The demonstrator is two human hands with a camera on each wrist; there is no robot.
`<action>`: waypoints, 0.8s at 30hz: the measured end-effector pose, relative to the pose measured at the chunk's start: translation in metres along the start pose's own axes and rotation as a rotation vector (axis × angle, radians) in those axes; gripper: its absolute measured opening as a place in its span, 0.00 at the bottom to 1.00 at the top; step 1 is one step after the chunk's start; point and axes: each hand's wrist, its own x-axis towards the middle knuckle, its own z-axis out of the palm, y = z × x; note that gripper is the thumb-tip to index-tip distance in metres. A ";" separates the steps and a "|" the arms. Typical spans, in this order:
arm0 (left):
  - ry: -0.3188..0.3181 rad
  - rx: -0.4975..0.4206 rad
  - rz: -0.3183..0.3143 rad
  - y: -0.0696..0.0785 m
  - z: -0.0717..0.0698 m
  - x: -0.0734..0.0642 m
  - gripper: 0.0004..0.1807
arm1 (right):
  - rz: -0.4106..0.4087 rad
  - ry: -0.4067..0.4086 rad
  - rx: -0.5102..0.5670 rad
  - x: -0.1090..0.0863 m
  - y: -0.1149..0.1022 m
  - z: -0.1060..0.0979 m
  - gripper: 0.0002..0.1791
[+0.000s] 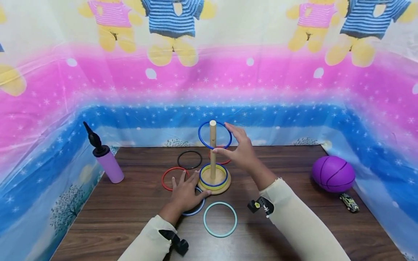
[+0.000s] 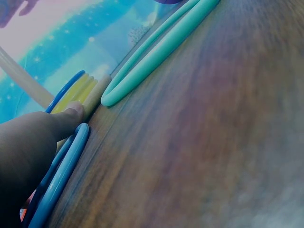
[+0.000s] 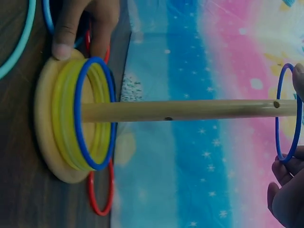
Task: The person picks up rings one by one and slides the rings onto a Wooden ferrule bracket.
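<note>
My right hand (image 1: 243, 150) pinches a blue ring (image 1: 199, 135) between thumb and fingertips. The ring encircles the upper part of an upright wooden peg (image 1: 213, 136), just below its top. At the peg's foot, several yellow rings (image 3: 61, 114) lie stacked, with another blue ring (image 3: 77, 118) on top of them. They sit on a round wooden base (image 1: 226, 185). My left hand (image 1: 185, 195) spreads over the base's left edge, its thumb touching the rim. Beneath that hand lies a light blue ring (image 1: 199, 209), partly covered.
Around the stand lie a turquoise ring (image 1: 220, 236), a red ring (image 1: 162, 179), a black ring (image 1: 178, 159) and a second red ring (image 1: 226, 162). A purple hand pump (image 1: 109, 165) stands left. A purple ball (image 1: 333, 174) and a toy car (image 1: 349, 202) are at right.
</note>
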 end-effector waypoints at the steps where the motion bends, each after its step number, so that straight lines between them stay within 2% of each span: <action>1: -0.001 0.000 -0.001 0.000 0.000 0.000 0.54 | 0.007 -0.007 0.006 -0.001 0.002 0.002 0.55; 10: -0.008 -0.015 0.001 -0.002 0.002 -0.002 0.54 | 0.047 -0.033 0.030 -0.013 0.017 0.020 0.55; 17: 0.003 -0.012 0.004 -0.003 0.003 -0.001 0.53 | 0.049 -0.040 0.041 -0.022 0.028 0.030 0.55; 24: -0.002 -0.005 0.005 -0.002 0.000 0.000 0.54 | 0.107 -0.051 0.043 -0.032 0.035 0.041 0.54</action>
